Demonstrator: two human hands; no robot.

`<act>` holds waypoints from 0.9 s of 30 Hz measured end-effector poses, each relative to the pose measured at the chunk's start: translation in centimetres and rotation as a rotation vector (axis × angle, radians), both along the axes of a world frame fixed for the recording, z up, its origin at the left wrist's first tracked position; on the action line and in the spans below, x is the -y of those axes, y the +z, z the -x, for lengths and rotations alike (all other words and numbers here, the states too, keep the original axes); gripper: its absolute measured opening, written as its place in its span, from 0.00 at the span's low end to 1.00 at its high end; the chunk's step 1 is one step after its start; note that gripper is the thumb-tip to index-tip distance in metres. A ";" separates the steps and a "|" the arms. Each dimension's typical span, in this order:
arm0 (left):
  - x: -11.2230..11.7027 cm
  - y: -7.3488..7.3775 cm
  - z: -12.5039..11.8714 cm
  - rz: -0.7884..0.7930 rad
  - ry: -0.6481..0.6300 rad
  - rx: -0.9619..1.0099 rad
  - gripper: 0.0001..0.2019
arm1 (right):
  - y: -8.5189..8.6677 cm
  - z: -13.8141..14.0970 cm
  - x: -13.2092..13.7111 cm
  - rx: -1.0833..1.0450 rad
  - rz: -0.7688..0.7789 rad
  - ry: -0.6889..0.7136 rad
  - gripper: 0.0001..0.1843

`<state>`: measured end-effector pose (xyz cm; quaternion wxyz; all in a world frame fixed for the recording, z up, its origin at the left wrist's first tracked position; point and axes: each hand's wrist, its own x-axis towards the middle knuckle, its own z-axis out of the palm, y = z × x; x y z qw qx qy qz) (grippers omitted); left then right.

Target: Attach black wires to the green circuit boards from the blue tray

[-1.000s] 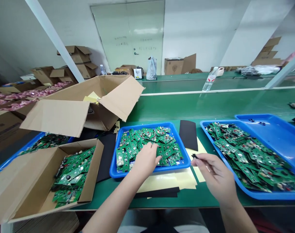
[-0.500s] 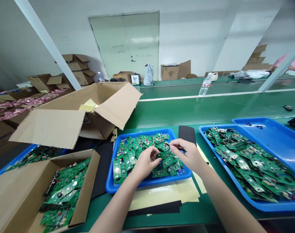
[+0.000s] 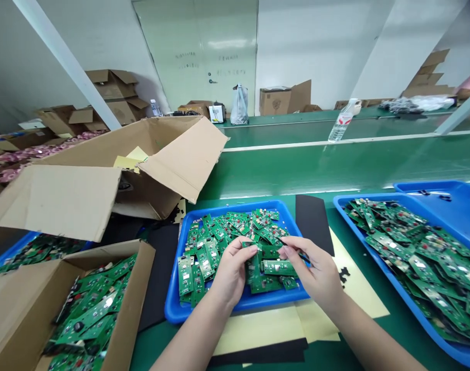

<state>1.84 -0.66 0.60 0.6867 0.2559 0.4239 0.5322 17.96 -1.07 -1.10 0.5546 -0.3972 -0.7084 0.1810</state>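
Observation:
My left hand (image 3: 230,272) is closed, with thumb and fingertips pinching a green circuit board (image 3: 253,272) that hangs over the blue tray (image 3: 172,293). My right hand (image 3: 316,269) is closed in a pinch just to the right of that board. A small dark sliver (image 3: 280,240) shows at its fingertips; its kind is too small to make out. Many more circuit boards (image 3: 206,257) lie heaped in the tray beneath both hands, some with white-topped parts facing up.
Right of me stands another blue tray (image 3: 377,270) full of boards. A cardboard box (image 3: 136,299) of boards sits at left, below a large open carton (image 3: 188,154). Yellow backing sheets (image 3: 261,330) and a black sheet (image 3: 314,221) lie around the tray. A water bottle (image 3: 341,123) stands behind.
My left hand now has a board raised upright between its fingers. My right hand has come down and nearer, and the whole view has tilted slightly downward.

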 end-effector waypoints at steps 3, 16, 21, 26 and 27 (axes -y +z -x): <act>0.2 0.3 0.0 -0.048 -0.064 0.057 0.10 | 0.0 0.1 0.1 0.025 -0.027 0.012 0.09; 0.6 -0.4 -0.7 0.080 -0.367 0.172 0.07 | -0.3 0.0 -0.1 0.090 0.019 -0.002 0.10; 0.6 -0.6 -0.8 0.097 -0.335 0.061 0.13 | -0.7 0.2 0.0 0.183 0.125 0.026 0.10; 0.6 -0.5 -0.8 0.089 -0.304 -0.069 0.16 | -0.7 0.2 0.2 0.225 0.161 0.012 0.11; 0.6 -0.4 -0.8 0.086 -0.307 -0.080 0.17 | -0.7 0.1 0.2 0.231 0.163 0.008 0.11</act>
